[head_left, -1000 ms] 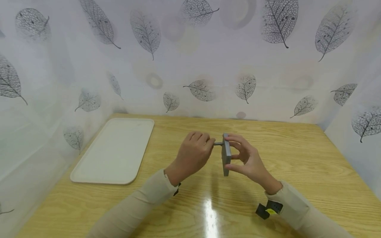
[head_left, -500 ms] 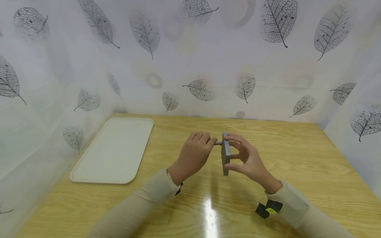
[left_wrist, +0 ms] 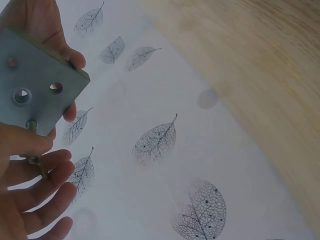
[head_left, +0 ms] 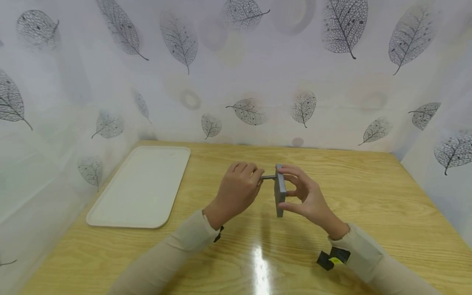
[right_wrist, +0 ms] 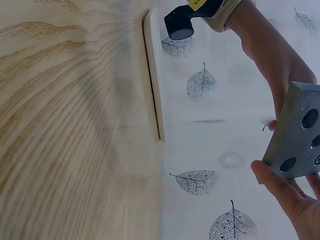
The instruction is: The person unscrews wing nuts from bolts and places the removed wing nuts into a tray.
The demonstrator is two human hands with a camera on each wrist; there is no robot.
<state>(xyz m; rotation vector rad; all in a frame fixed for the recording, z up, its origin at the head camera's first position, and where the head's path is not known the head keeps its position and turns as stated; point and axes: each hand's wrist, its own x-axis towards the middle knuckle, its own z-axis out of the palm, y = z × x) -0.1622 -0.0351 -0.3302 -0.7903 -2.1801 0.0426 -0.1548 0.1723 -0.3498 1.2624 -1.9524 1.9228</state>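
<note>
A thick grey metal plate [head_left: 280, 191] with several round holes stands on edge above the table. My right hand [head_left: 307, 200] grips it by its edges, thumb below and fingers above. From the left, my left hand [head_left: 237, 190] pinches a thin metal rod [head_left: 268, 177] between thumb and fingers. In the left wrist view the rod's tip sits at a hole of the plate [left_wrist: 42, 82]. A ridged part [left_wrist: 33, 160] of the rod shows below the thumb. The right wrist view shows the plate's other face [right_wrist: 297, 135], with the fingers [right_wrist: 275, 185] on its edge.
A white rectangular tray [head_left: 141, 186] lies at the left of the wooden table [head_left: 368, 196]. Behind and beside the table hangs a pale curtain [head_left: 236, 73] printed with leaves. A black device [head_left: 333, 259] is strapped to the right wrist.
My left hand first shifts slightly right towards the plate, then back left, with more of the rod showing now. My right hand and the plate stay nearly still.
</note>
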